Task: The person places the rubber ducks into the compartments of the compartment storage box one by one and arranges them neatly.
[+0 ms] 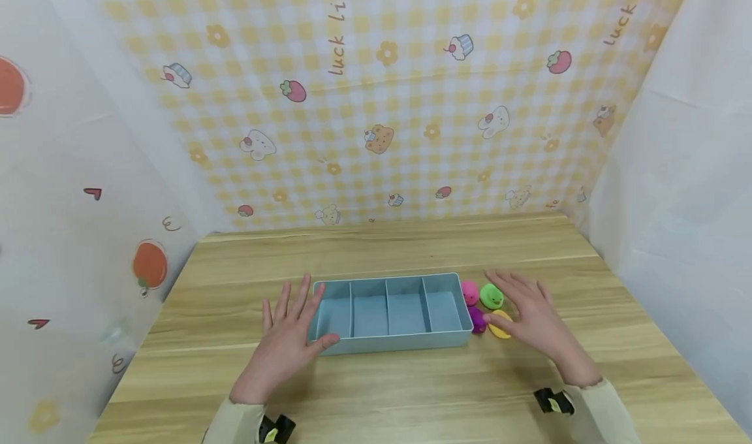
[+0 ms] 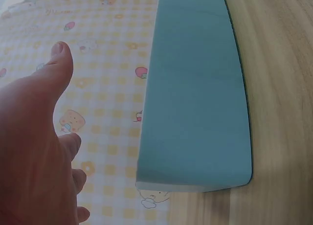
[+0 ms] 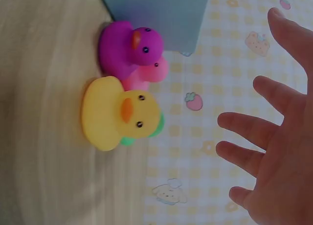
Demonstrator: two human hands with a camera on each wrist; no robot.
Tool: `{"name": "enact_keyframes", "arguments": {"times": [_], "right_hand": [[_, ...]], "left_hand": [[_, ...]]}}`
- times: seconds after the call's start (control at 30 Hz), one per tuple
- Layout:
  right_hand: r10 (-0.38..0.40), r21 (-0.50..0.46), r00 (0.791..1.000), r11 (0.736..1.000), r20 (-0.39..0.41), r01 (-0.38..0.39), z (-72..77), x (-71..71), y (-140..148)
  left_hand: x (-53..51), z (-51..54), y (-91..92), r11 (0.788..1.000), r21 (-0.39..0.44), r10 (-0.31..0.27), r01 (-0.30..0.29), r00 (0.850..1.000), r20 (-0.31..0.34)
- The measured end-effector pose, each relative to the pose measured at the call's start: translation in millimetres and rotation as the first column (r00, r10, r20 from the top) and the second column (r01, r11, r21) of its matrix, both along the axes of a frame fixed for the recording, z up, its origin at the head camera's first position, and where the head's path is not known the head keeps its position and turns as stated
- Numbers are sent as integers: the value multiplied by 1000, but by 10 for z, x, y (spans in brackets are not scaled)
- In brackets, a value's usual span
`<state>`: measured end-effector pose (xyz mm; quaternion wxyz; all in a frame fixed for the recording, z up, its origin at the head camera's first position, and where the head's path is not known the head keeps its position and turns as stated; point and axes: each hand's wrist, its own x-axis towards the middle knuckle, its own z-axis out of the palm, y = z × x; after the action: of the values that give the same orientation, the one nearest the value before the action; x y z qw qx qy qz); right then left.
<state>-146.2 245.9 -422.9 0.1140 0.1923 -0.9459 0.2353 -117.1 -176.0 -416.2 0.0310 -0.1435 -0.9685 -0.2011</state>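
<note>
Left hand: here it is, the left hand [image 1: 288,343], spread wide, fingers long and thumb stuck out, hovering by the box's left end; the left wrist view shows a gap between hand and box.
Right hand: and over on the other side, the right hand [image 1: 531,317], also wide, fingers fanned above the ducks, well apart from them in its wrist view.
Box: the blue box [image 1: 393,344] sits between the two hands, upright, four compartments in a row, its left end just below the left hand's fingers.
Yellow duck: the yellow duck [image 3: 117,117] is nearest the right hand, partly covered by the thumb from above, bill and eyes plain in the wrist view.
Green duck: the green duck [image 1: 491,296] shows between the right hand's thumb and forefinger from above.
Purple duck: the purple duck [image 3: 124,51] is just left of the right thumb's tip, close by the box; contact, I cannot tell.
Pink duck: the pink duck [image 1: 470,292] is farther left of the right hand, beyond the purple one, near the box's right end.
Bench: wood-grained bench [image 1: 411,392] beneath both hands.
Cloth: checked cloth [image 1: 405,104] rises beyond both hands, printed with strawberries and cupcakes.
</note>
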Motion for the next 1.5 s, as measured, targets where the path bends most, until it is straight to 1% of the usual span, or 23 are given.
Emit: {"name": "enact_keyframes", "arguments": {"times": [0.23,0.37,0.43,0.5,0.6,0.8,0.97,1.2,1.5], "right_hand": [[-23,-50,1000,998,16,23,-139,33,82],[-21,-78,1000,997,4,21,-230,39,128],[-18,-73,1000,997,-15,17,-277,38,142],[-18,-65,1000,998,-13,17,-316,42,154],[-20,-60,1000,998,13,20,-373,45,170],[-14,-106,995,994,97,24,-460,53,200],[-36,-116,990,992,138,53,-490,53,215],[-60,-104,977,991,204,82,-503,63,208],[-80,-88,968,991,238,104,-483,60,195]], "left_hand": [[-3,-67,-2,1000,4,6,-6,999,35],[1,-120,-8,1000,7,14,-14,999,45],[9,-146,-9,1000,11,19,-19,999,48],[18,-175,-5,1000,15,22,-22,998,52],[27,-219,0,1000,11,25,-26,998,61],[17,-291,0,999,14,34,-35,998,60],[1,-323,2,998,34,43,-45,997,69],[-1,-375,8,996,54,64,-67,996,56],[-1,-399,21,995,59,75,-79,995,72]]}}
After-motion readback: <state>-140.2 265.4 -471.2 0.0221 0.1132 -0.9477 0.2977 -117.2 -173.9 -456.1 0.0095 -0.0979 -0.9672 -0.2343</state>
